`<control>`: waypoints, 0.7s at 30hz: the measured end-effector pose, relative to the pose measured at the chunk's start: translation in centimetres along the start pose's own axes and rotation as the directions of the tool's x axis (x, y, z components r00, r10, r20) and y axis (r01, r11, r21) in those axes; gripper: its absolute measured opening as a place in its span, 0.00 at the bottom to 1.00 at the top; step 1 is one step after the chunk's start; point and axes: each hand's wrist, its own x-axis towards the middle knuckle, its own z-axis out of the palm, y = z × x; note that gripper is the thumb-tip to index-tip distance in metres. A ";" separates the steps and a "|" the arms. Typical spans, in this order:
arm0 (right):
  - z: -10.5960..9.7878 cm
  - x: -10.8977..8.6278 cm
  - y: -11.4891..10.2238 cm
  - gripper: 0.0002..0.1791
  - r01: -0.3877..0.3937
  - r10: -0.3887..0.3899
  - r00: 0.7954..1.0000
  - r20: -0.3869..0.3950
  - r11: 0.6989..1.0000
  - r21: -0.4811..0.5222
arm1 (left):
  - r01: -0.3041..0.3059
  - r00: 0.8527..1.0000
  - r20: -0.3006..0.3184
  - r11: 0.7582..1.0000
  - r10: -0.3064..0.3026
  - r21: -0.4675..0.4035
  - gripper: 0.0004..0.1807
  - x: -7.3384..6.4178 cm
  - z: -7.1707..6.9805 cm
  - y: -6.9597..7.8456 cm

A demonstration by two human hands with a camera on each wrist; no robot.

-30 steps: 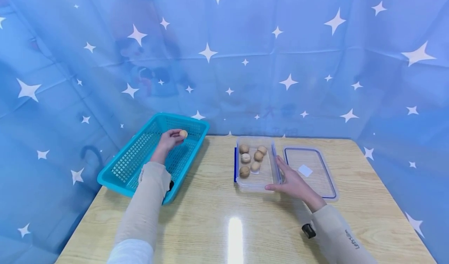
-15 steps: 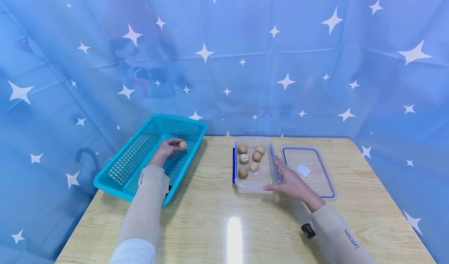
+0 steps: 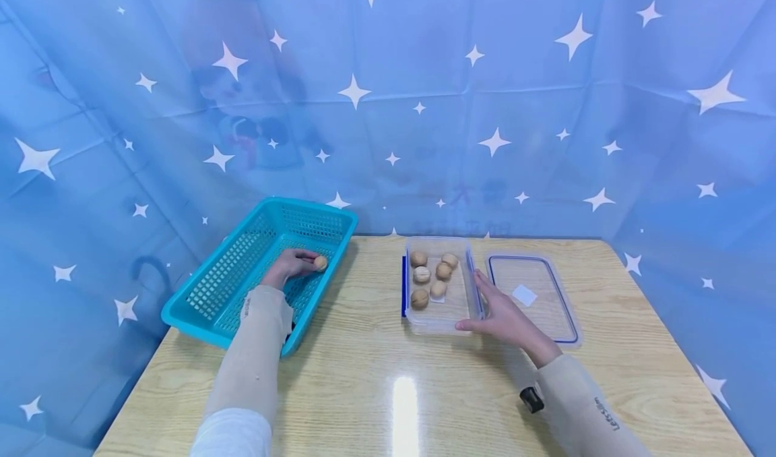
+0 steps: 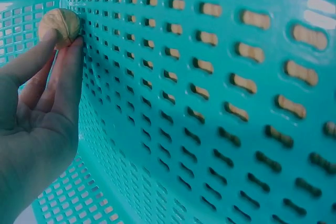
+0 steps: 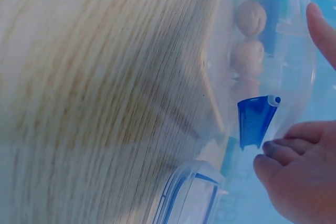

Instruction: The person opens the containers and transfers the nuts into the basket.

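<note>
Inside the teal basket [image 3: 197, 295], my left hand [image 3: 292, 265] pinches a walnut [image 3: 320, 263] between thumb and fingertips. In the left wrist view the walnut [image 4: 59, 28] sits at the fingertips, close to the perforated side wall. My right hand [image 3: 506, 315] holds the near right corner of a clear plastic food container [image 3: 445, 323], with the thumb at its front edge and the fingers along its right side. Several walnuts [image 3: 419, 299] lie in the container, mostly toward its left. A blue latch [image 5: 255, 120] hangs beside the right fingertips in the right wrist view.
To the right of the container, its clear lid [image 3: 548, 309] with a blue seal lies flat on the wooden table [image 3: 339, 389]. A white label [image 3: 525, 295] shows on the lid. Behind the table hangs a blue curtain [image 3: 424, 59] with white stars.
My left hand has lowered with the walnut, deeper into the basket and nearer its right wall. The right hand stays at the container. The head view has shifted slightly.
</note>
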 end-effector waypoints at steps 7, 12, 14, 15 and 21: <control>-0.1 0.0 0.1 0.65 0.001 -0.001 1.000 0.003 1.000 0.001 | -0.017 1.000 -0.010 1.000 0.017 -0.016 0.23 0.1 0.1 0.0; -0.1 0.1 0.2 0.65 0.008 -0.008 1.000 0.004 1.000 0.001 | -0.037 0.999 -0.004 0.999 0.037 -0.029 0.26 0.2 0.0 0.2; -0.1 0.1 0.2 0.65 0.008 -0.008 1.000 0.004 1.000 0.001 | -0.041 0.999 -0.003 0.998 0.041 -0.038 0.26 0.2 -0.1 0.3; -0.1 0.1 0.3 0.65 0.007 -0.007 1.000 0.004 1.000 0.001 | -0.041 0.999 -0.006 0.998 0.041 -0.050 0.26 0.1 -0.2 0.3; 0.0 0.1 0.5 0.66 0.000 0.000 1.000 0.009 1.000 0.000 | -0.059 0.998 -0.046 0.988 0.053 -0.146 0.25 0.1 -0.5 1.2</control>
